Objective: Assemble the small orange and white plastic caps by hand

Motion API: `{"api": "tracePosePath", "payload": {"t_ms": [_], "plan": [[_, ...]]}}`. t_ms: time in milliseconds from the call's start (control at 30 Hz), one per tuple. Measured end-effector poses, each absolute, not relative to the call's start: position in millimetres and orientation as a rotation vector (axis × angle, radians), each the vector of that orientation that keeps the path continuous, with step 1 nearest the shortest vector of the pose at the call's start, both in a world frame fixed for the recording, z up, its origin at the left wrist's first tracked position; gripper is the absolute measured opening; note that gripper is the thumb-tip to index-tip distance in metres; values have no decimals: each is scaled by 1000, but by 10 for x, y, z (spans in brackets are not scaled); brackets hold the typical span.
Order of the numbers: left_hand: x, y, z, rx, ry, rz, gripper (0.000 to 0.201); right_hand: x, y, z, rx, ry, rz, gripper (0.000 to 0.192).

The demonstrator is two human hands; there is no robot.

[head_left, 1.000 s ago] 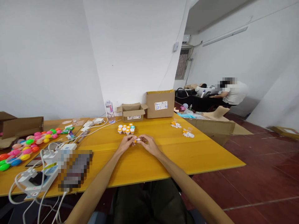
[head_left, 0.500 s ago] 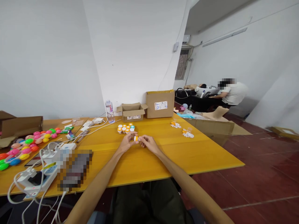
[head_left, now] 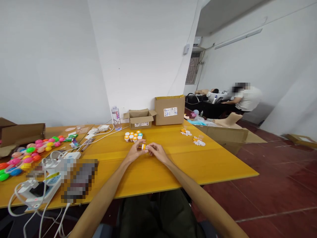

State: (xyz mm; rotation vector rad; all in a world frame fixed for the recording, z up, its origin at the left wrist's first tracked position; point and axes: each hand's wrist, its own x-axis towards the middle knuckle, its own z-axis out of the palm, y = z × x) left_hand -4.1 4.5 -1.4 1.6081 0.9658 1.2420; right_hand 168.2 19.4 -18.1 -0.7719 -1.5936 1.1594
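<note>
Both hands met just in front of a cluster of about nine small capped jars point(head_left: 133, 136). The left hand point(head_left: 135, 152) pinched one orange-and-white jar point(head_left: 143, 146); the right hand point(head_left: 156, 151) fingers touched it.

Both forearms are bare from the near edge of the view out to the hands, with no sleeve, watch, band or ring to be seen on them. The left hand point(head_left: 135, 152) and the right hand point(head_left: 156, 152) are ungloved, slim and long-fingered. Between the arms at the near edge shows the lap, clad in dark olive-green trousers point(head_left: 158, 215) of plain cloth without visible pattern or marking.
</note>
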Motion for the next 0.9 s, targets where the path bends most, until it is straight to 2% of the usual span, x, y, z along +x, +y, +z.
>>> {"api": "tracePosePath", "payload": {"t_ms": [200, 333, 467, 567, 733, 900], "plan": [[-52, 60, -45, 1597, 994, 1118, 45, 1679, 199, -189, -767, -1595, 1163, 38], [-55, 41, -32, 1612, 931, 1225, 65, 1670, 210, -201, -756, -1574, 1162, 39], [-67, 42, -34, 1581, 1019, 1160, 45, 1668, 198, -192, -757, -1574, 1166, 38], [-72, 55, -30, 1603, 1015, 1158, 41, 1670, 199, -188, -768, -1550, 1189, 40], [-67, 54, -32, 1591, 942, 1284, 56, 1659, 211, -196, -747, -1531, 1202, 41], [-72, 75, -54, 1603, 1040, 1172, 40, 1649, 214, -205, -766, -1519, 1212, 41]]}}
